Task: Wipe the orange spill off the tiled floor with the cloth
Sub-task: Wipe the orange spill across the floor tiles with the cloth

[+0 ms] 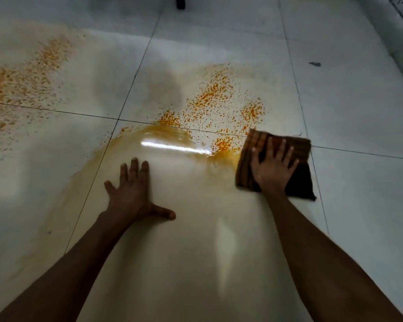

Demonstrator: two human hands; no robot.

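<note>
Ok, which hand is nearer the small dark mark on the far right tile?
Right. The right hand presses flat on the cloth, below and slightly left of the dark mark. The left hand lies flat on the floor, much farther left.

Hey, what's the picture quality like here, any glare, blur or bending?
Head view: a bright strip of glare sits on the wet tiled floor left of the cloth; the orange spill at far left is smeared by blur; grout lines bow from the wide lens; corners are dim.
</note>
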